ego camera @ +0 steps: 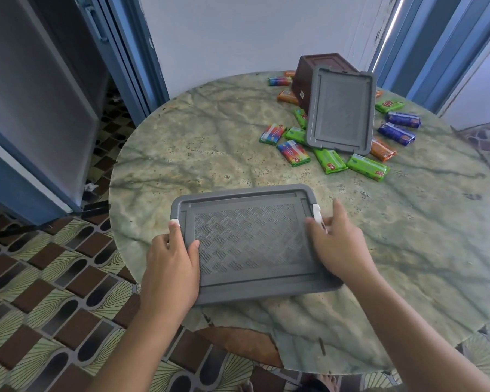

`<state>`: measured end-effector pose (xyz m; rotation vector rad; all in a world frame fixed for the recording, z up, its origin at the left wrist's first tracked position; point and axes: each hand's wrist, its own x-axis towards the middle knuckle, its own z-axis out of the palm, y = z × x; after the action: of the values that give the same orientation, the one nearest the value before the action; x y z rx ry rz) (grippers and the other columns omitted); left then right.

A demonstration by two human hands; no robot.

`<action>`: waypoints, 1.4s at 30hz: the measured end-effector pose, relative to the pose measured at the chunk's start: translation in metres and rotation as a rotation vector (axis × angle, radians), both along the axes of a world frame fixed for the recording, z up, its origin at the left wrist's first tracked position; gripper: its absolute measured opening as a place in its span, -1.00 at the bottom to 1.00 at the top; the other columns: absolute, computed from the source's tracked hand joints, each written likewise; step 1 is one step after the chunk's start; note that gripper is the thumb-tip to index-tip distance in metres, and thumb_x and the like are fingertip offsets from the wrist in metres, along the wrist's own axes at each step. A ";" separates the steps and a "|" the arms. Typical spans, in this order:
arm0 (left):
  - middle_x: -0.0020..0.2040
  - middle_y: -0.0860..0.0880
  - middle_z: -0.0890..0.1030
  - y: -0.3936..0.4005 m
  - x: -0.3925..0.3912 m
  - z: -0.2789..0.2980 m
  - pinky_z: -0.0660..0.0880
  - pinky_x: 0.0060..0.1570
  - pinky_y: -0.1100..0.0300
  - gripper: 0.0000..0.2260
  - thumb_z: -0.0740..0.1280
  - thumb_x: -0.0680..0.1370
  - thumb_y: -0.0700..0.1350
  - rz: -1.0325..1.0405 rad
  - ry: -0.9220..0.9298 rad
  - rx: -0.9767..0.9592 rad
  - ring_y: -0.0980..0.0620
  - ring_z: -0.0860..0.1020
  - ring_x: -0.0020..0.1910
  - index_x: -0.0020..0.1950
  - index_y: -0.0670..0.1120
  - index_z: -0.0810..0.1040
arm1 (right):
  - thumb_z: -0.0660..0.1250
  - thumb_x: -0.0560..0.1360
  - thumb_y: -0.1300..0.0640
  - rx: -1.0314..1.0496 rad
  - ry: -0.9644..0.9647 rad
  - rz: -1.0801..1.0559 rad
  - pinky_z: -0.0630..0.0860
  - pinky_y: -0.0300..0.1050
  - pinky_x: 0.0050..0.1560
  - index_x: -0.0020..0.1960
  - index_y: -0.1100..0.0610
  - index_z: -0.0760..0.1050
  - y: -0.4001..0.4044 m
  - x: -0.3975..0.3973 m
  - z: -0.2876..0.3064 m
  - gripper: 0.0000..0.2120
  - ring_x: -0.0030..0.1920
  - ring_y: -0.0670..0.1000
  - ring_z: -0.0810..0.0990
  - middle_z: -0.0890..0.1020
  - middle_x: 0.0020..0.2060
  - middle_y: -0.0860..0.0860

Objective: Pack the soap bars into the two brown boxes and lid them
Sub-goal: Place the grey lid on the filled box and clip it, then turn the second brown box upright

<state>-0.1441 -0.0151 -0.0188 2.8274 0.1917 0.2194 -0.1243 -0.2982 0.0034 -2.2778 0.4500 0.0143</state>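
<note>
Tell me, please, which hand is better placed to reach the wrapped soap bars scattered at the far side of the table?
The right hand, probably: the wrapped soap bars lie far right of the grey plastic lid, whereas the left hand grips its left edge.

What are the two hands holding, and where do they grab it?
Both hands hold the near grey lid by its short ends. The left hand grips the left edge by a white clip; the right hand grips the right edge at the other clip.
</note>
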 end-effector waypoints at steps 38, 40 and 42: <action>-0.20 -0.16 0.57 -0.372 0.204 0.024 0.45 -0.28 0.14 -0.93 0.24 0.58 -0.20 0.569 0.118 -1.425 -0.15 0.58 -0.22 -0.03 -0.16 0.51 | 0.38 0.61 0.00 -0.104 -0.262 0.217 0.46 -0.07 0.11 0.14 0.09 0.53 -0.277 0.192 -0.018 -0.80 0.01 0.01 0.53 0.56 0.01 -0.01; 0.11 -0.26 0.65 -0.389 0.215 0.012 0.58 -0.01 0.00 -0.78 0.24 0.58 -0.18 0.676 0.139 -1.376 -0.25 0.64 0.10 0.18 -0.21 0.55 | 0.35 0.61 -0.02 -0.144 -0.221 0.309 0.48 -0.02 0.16 0.21 0.08 0.52 -0.296 0.214 -0.017 -0.76 0.07 0.06 0.55 0.56 0.09 0.04; 0.22 -0.27 0.61 -0.400 0.224 0.005 0.56 0.15 -0.10 -0.72 0.23 0.58 -0.17 0.747 0.159 -1.328 -0.25 0.61 0.19 0.27 -0.21 0.53 | 0.32 0.62 -0.03 -0.192 -0.177 0.396 0.47 -0.01 0.17 0.29 0.07 0.50 -0.312 0.234 -0.012 -0.71 0.12 0.10 0.55 0.55 0.15 0.07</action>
<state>0.0798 -0.4153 -0.0139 1.3589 0.9858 -0.0122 0.1096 -0.6099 -0.0087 -2.4959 -0.1000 -0.0327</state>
